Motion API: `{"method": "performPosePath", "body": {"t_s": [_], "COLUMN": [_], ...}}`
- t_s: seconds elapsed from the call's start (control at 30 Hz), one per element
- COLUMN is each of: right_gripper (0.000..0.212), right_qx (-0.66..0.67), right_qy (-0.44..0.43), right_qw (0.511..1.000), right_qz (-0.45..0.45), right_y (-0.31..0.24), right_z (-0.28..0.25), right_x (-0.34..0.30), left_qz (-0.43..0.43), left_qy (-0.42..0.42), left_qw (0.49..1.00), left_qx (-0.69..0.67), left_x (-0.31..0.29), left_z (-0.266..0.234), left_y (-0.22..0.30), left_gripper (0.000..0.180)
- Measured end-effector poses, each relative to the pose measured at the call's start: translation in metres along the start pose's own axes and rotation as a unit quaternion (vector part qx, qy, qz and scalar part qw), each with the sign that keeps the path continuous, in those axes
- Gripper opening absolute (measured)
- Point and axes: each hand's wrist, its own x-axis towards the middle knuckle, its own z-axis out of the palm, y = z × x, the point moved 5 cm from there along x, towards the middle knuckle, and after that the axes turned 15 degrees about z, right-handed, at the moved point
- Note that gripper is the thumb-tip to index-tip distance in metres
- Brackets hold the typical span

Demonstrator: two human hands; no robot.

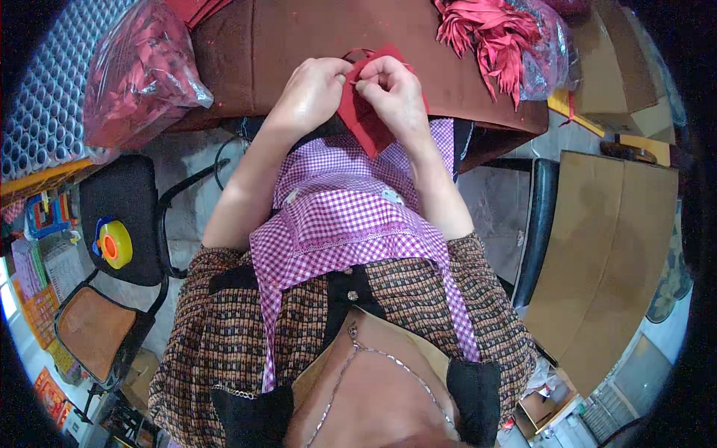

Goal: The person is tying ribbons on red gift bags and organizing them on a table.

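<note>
A flat red fabric piece (366, 125), pointed at its lower end, is held between my two hands at the near edge of the brown-covered table (314, 30). Its thin red strip or cord (358, 52) loops up at the top, beside the fingertips. My left hand (317, 88) is closed in a pinch at the piece's upper left edge. With thumb and index finger, my right hand (393, 93) pinches the piece near its upper middle, its other fingers curled over the right side. What lies exactly between the fingertips is too small to make out.
A clear plastic bag (142, 82) of red pieces sits at the table's left. Bundled red strips (497, 45) lie at the right, by another plastic bag (551, 63). Cardboard boxes (605, 254) stand on the right; a black chair (119, 201) holds a yellow tape roll (114, 243).
</note>
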Motion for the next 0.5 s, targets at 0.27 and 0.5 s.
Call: {"method": "performPosePath", "body": {"t_s": [0.27,0.5], "right_gripper": [0.010,0.011], "right_qx": [-0.030,-0.032], "right_qy": [0.016,-0.010], "right_qw": [0.999,0.999], "right_qz": [-0.015,0.028], "right_y": [-0.0004,-0.0036], "right_z": [0.0016,-0.0001], "right_x": [0.0024,0.0013], "left_qz": [0.001,-0.004], "left_qy": [0.021,0.019], "left_qw": [1.000,1.000], "left_qx": [0.000,0.016], "left_x": [-0.0023,-0.0018], "left_z": [0.0039,0.0034], "left_y": [-0.0035,0.0000], "left_gripper": [0.023,0.022]}}
